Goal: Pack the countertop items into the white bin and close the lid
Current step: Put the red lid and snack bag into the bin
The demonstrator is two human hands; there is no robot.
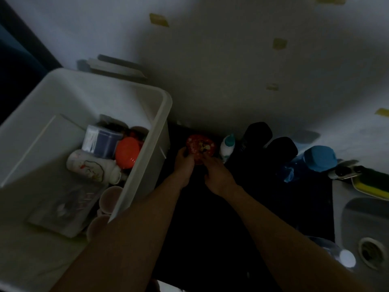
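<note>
Dimly lit: left hand (185, 160) and right hand (217, 175) hold red container (201, 145) on dark table (210, 218), fingers (190, 158) curled round its near edge. Open white bin (151, 148) just left of fingers, holding orange lid (126, 152), cups (110, 199). Teal-capped bottle (227, 147) just right of fingers.
</note>
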